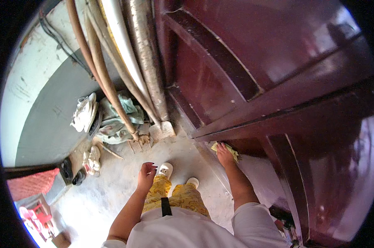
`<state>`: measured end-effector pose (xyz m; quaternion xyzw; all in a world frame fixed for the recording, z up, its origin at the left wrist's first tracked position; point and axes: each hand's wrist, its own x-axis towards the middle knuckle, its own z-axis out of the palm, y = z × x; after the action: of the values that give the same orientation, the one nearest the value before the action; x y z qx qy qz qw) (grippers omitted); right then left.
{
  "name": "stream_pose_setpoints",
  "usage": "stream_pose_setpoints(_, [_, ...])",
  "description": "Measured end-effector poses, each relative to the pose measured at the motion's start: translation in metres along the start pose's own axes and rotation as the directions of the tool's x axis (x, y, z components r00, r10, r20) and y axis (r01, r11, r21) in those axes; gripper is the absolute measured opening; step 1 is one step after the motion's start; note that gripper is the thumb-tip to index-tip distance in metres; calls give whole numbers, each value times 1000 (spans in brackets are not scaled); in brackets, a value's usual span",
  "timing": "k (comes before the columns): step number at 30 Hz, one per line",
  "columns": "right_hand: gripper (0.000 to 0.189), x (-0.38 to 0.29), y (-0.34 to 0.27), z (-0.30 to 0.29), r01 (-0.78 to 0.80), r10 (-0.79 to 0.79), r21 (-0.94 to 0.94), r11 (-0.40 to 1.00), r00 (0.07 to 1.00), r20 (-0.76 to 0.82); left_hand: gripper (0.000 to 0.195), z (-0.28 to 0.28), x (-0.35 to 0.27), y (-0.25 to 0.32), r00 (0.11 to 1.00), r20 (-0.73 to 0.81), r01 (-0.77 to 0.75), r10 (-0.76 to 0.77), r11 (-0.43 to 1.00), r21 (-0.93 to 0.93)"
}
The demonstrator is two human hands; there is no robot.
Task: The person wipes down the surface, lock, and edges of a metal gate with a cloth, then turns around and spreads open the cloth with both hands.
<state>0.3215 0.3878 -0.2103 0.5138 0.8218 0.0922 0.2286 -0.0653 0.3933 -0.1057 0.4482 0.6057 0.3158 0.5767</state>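
Observation:
My right hand presses a yellow cloth against the low recessed panel of a dark red wooden door. Part of the cloth is hidden under my fingers. Out to the left, my left hand hangs in the air above the concrete floor, its fingers loosely bent and apart, holding nothing. My feet, in white clogs, stand on the floor between the two hands.
Several long wooden handles lean in the corner, with a shovel blade and a fork at floor level. Sacks, white sneakers and other shoes lie along the grey wall. A red plastic chair stands lower left.

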Motion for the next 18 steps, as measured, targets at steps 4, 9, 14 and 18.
stream_pose_setpoints(4, [33,-32,14,-62,-96,104,65,993,984,-143,24,16,14,30,994,101,-48,50,999,-26])
stream_pose_setpoints(9, [32,-59,52,-155,-336,320,46,941,835,-448,24,50,31,56,948,297,-99,116,993,-72])
stream_pose_setpoints(14, [34,-85,56,-209,-581,560,141,802,646,-519,27,84,33,73,836,516,-179,187,982,-65])
stream_pose_setpoints(18, [21,-61,34,-215,-720,804,438,538,283,-523,27,91,34,67,711,629,-233,314,949,-211])
